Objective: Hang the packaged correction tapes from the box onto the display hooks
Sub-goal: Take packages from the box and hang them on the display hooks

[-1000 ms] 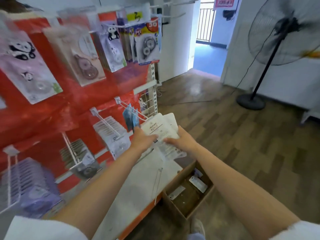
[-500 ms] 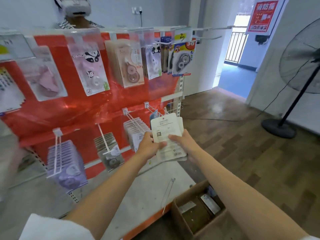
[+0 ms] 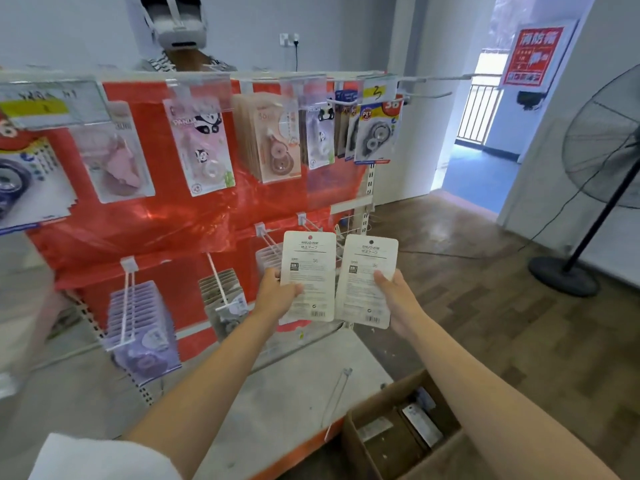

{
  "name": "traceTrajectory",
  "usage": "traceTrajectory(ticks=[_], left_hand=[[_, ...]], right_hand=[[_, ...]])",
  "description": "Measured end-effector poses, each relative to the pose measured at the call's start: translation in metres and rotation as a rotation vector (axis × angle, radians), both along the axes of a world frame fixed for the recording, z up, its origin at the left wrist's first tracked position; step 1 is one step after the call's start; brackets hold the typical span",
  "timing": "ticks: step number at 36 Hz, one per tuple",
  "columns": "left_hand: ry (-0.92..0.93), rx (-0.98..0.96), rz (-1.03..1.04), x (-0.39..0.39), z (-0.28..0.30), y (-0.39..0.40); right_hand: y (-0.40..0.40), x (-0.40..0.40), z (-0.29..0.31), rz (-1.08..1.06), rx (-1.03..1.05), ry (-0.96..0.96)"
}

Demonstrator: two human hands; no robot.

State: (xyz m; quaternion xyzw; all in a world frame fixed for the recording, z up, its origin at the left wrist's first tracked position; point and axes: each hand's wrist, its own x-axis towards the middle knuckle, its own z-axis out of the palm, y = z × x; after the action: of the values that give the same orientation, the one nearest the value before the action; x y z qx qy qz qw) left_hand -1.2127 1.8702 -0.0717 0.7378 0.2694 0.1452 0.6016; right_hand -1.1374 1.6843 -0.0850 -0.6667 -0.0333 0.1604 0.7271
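Observation:
My left hand (image 3: 275, 292) grips one white packaged correction tape (image 3: 309, 271) by its left edge, printed back side toward me. My right hand (image 3: 398, 296) grips a second white pack (image 3: 367, 282) by its right edge, right beside the first. Both packs are upright in front of the red display rack's (image 3: 156, 223) lower row of hooks (image 3: 266, 237). The open cardboard box (image 3: 398, 441) sits on the floor at the lower right with a few packs left inside.
Upper hooks (image 3: 426, 77) carry several packs of panda, pink and grey tapes; lower hooks hold purple and grey stacks (image 3: 138, 327). A white shelf base (image 3: 277, 393) lies below. Another person (image 3: 173, 32) stands behind the rack. A pedestal fan (image 3: 588, 237) stands at the right.
The stack I held together has been split: one pack is in each hand, side by side. Both hands rose and the view tilted up toward the rack.

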Motion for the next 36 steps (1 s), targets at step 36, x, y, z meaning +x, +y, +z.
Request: traceTrajectory(ticks=[36], left_hand=[[-0.055, -0.513, -0.18, -0.005, -0.02, 0.008]], right_hand=[[0.056, -0.015, 0.0, 0.302, -0.229, -0.06]])
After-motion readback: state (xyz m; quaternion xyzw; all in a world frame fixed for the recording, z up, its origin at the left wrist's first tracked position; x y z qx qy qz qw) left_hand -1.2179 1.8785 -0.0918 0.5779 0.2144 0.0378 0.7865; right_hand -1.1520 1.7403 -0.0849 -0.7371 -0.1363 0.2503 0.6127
